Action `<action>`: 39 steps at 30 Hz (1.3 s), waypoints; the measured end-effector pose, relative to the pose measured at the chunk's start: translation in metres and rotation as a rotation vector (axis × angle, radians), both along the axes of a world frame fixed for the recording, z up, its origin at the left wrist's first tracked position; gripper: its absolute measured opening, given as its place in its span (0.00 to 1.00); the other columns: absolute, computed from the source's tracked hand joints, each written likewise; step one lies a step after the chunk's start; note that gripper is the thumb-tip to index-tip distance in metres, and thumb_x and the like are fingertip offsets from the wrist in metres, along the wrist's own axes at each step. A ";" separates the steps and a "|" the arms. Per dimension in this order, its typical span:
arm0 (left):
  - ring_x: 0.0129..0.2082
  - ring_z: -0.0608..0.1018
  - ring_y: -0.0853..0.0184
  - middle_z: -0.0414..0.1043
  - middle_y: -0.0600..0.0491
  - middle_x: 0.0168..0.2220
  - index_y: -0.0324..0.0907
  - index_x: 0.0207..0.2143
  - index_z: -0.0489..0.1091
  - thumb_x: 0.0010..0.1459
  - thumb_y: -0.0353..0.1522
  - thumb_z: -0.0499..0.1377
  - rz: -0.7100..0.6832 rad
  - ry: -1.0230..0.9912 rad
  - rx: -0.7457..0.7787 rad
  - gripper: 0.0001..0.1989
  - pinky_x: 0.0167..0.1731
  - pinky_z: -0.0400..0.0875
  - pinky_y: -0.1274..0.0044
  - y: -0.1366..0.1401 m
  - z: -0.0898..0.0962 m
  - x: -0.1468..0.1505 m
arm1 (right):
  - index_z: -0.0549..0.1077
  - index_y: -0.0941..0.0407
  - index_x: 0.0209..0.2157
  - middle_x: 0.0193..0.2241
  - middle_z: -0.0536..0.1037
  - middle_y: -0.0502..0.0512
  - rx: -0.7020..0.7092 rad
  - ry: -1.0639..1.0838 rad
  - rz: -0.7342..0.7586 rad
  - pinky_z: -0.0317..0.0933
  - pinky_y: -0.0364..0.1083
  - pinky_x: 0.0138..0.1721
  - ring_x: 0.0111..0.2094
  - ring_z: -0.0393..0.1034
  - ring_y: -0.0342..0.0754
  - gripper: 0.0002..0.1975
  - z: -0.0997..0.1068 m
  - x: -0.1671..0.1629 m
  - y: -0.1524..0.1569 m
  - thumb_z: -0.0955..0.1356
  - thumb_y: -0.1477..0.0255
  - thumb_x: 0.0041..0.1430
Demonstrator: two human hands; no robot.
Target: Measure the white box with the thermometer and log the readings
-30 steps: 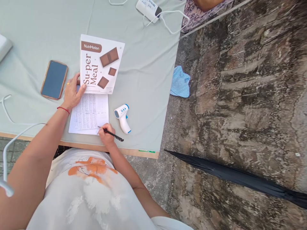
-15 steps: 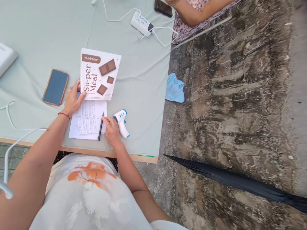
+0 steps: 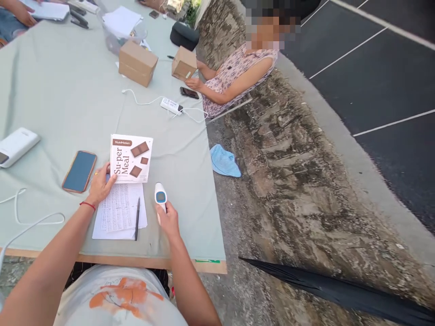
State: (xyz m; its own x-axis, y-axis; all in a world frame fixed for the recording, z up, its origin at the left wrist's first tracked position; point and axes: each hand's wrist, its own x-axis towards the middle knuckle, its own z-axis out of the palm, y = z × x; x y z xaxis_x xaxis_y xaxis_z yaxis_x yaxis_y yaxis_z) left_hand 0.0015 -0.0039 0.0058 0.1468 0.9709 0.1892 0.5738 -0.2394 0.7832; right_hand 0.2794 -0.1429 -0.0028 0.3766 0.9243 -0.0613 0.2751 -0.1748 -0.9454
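My left hand (image 3: 103,182) grips the lower left corner of a white box (image 3: 139,170) printed "NutriMotion Su-per Meal" with brown chocolate pieces. My right hand (image 3: 169,219) is closed round the handle of a white and blue infrared thermometer (image 3: 161,194), its small screen facing me. Below the box lie sheets of paper (image 3: 118,215) covered in rows of writing, partly hidden by the box. A black pen (image 3: 137,219) rests on their right side. Left of my left hand, a phone (image 3: 79,171) in an orange-brown case lies flat.
A white power bank (image 3: 18,146) and cable are at the left. Farther back are a cardboard box (image 3: 137,63), a plastic bin (image 3: 115,38), and a power strip (image 3: 171,106). A person opposite holds a smaller cardboard box (image 3: 184,63). A blue cloth (image 3: 225,161) hangs off the right edge.
My right hand has left the pen on the papers and picked up the thermometer, which was lying on the table. My left hand keeps the box. The view has tilted up, showing more of the far table.
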 end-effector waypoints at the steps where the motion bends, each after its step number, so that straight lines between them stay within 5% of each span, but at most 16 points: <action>1: 0.57 0.79 0.38 0.83 0.38 0.52 0.45 0.70 0.67 0.71 0.61 0.50 0.001 0.005 -0.011 0.39 0.57 0.74 0.49 0.000 0.001 0.000 | 0.74 0.54 0.32 0.26 0.72 0.48 0.002 0.105 0.032 0.64 0.45 0.32 0.30 0.65 0.47 0.20 0.008 -0.010 0.009 0.71 0.50 0.58; 6: 0.57 0.79 0.42 0.82 0.37 0.53 0.37 0.70 0.66 0.71 0.54 0.49 -0.003 0.041 -0.042 0.39 0.58 0.74 0.52 -0.002 0.009 0.001 | 0.73 0.54 0.29 0.24 0.69 0.47 -0.080 0.477 0.084 0.58 0.45 0.32 0.28 0.60 0.44 0.25 0.037 -0.058 0.048 0.75 0.46 0.50; 11: 0.59 0.78 0.41 0.81 0.35 0.56 0.33 0.72 0.65 0.70 0.55 0.48 -0.008 0.061 -0.055 0.42 0.60 0.73 0.52 -0.001 0.009 0.002 | 0.73 0.53 0.30 0.25 0.71 0.48 -0.151 0.608 0.076 0.57 0.45 0.31 0.28 0.61 0.44 0.26 0.039 -0.073 0.061 0.77 0.46 0.44; 32: 0.60 0.78 0.42 0.81 0.35 0.55 0.33 0.72 0.65 0.71 0.56 0.47 0.005 0.074 -0.049 0.42 0.60 0.73 0.52 0.000 0.006 0.003 | 0.75 0.54 0.33 0.27 0.75 0.48 -0.125 0.643 0.110 0.65 0.46 0.35 0.30 0.67 0.46 0.27 0.045 -0.077 0.058 0.80 0.48 0.43; 39: 0.58 0.78 0.41 0.82 0.35 0.54 0.35 0.72 0.65 0.71 0.62 0.45 0.002 0.071 -0.023 0.46 0.58 0.74 0.52 0.003 0.003 0.000 | 0.76 0.54 0.36 0.32 0.78 0.51 -0.031 0.555 -0.056 0.68 0.48 0.38 0.35 0.71 0.49 0.28 0.064 -0.055 0.032 0.81 0.50 0.42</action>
